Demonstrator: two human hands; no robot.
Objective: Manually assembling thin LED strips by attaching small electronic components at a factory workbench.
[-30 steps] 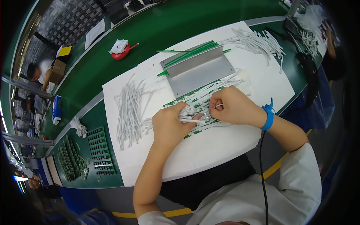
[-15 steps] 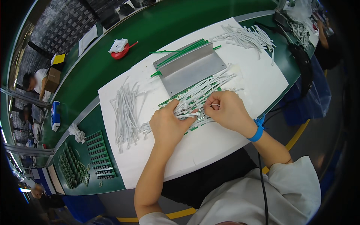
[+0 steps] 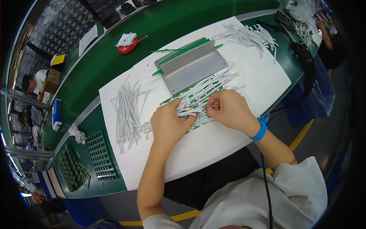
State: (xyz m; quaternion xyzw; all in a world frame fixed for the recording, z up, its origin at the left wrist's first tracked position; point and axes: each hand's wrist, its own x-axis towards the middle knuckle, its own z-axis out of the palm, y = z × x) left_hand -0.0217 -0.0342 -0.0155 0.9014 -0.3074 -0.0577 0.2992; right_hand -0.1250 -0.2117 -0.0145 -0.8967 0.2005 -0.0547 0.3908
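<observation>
Green circuit boards [image 3: 166,102] lie on a white sheet in front of me, mostly hidden under a layer of white cables [image 3: 206,84] with small connectors. My left hand [image 3: 168,121] is closed over the near left part of this layer, thumb and fingers round several cables. Just right of it, my right hand [image 3: 231,108] pinches a thin white cable [image 3: 215,105] close above the boards; its fingertips are partly hidden. A blue strap [image 3: 261,129] circles my right wrist. Beyond the boards stands a grey metal angle fixture [image 3: 196,67] with green strips [image 3: 185,53] along its top.
Loose white cables lie in a pile [image 3: 127,114] at left and another [image 3: 249,37] at far right. Boards with black parts [image 3: 100,155] stand at the left edge. A red dish [image 3: 128,48] sits on the green belt [image 3: 171,23]. Co-workers are farther off.
The red dish has moved right and away along the green belt. Both my hands stay at the cables with only slight shifts, the right still pinching.
</observation>
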